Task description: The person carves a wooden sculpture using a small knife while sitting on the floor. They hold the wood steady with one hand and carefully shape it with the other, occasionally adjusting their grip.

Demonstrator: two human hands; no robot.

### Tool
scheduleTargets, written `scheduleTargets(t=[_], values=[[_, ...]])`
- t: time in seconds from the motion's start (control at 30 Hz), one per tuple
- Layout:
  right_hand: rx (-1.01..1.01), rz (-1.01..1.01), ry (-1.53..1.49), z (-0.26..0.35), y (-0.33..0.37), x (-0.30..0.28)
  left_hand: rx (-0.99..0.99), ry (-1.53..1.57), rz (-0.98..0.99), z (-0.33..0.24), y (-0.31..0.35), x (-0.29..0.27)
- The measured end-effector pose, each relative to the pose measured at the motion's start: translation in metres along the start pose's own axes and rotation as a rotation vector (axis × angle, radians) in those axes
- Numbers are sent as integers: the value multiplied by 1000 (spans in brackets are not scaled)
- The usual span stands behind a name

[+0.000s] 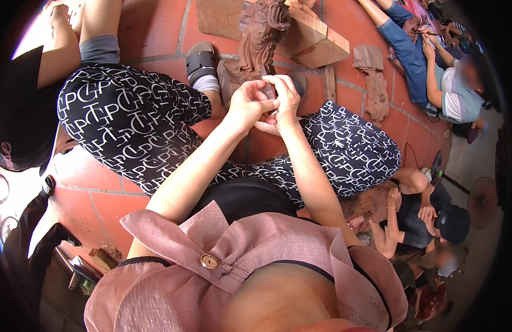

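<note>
My left hand (247,105) and my right hand (284,99) meet in front of my lap, both with fingers closed. Between them is a small dark piece (274,112), mostly covered by the fingers, so its kind does not show. Just beyond the hands stands a brown carved wooden figure (262,36) with drapery-like folds. It rises from a rough brown base (229,80) on the floor, between my feet.
Pale wooden blocks (316,47) stand behind the figure. To the right lies another brown carved piece (376,94) on the red tiles (151,33). A dark sandal (201,62) is on my left foot. People sit close on the left and right.
</note>
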State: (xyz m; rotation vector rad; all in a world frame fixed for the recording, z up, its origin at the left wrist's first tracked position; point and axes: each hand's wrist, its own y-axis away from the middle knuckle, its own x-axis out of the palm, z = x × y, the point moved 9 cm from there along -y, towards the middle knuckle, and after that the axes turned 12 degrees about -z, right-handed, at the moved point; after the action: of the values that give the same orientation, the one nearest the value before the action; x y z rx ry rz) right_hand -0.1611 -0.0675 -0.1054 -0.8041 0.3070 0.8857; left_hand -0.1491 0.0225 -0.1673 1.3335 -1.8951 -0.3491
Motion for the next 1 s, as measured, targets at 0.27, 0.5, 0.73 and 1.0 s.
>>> scheduleTargets(t=[0.27, 0.5, 0.73, 1.0], values=[[1066, 130, -512, -89, 47, 40, -110, -140, -5, 40, -1, -10], [821, 251, -304, -77, 34, 59, 173, -352, -145, 29, -14, -25], [809, 110, -372, -84, 22, 61, 575, -648, -264, -3, -24, -29], [721, 94, -153, -97, 23, 58, 467, -589, -178, 13, -37, -28]])
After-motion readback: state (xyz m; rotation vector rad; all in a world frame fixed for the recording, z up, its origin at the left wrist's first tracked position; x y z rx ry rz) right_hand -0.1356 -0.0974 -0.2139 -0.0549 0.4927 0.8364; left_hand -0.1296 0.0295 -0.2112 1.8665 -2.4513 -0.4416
